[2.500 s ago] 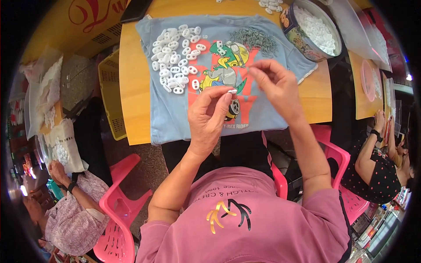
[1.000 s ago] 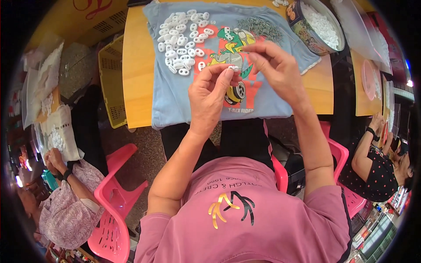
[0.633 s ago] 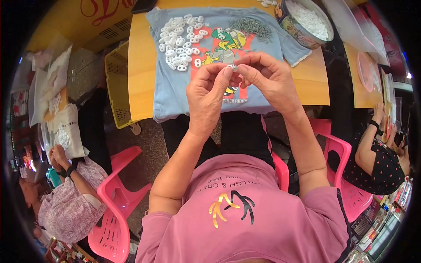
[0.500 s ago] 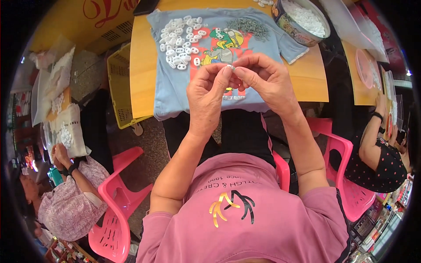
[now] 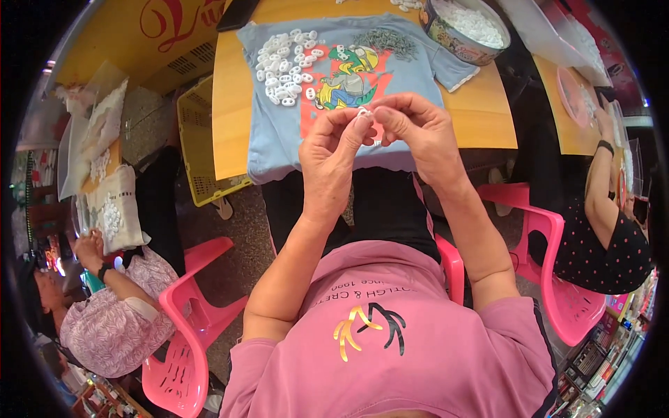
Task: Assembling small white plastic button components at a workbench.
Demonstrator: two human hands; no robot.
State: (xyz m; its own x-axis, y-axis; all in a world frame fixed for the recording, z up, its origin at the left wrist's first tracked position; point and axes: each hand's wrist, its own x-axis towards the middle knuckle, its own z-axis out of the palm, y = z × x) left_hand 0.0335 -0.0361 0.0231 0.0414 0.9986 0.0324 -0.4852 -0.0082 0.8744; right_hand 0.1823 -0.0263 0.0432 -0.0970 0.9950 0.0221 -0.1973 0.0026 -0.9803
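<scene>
My left hand pinches a small white plastic piece between thumb and forefinger, above the near part of a blue T-shirt spread over the table. Close against it on the right is my right hand, its thumb and forefinger pressed together; whatever is between them is too small to make out. Beyond my hands, on the left of the shirt, white oval plastic pieces with holes lie in a loose heap. Small thin grey-green parts form another pile at the shirt's far right.
A round tin full of white pieces stands at the table's far right. A dark flat object lies at the far left corner, with a yellow crate below. People sit working on pink chairs at both sides.
The white piece now shows more above my left fingertips, and my right fingertips have drawn slightly away from it. The view has shifted a little.
</scene>
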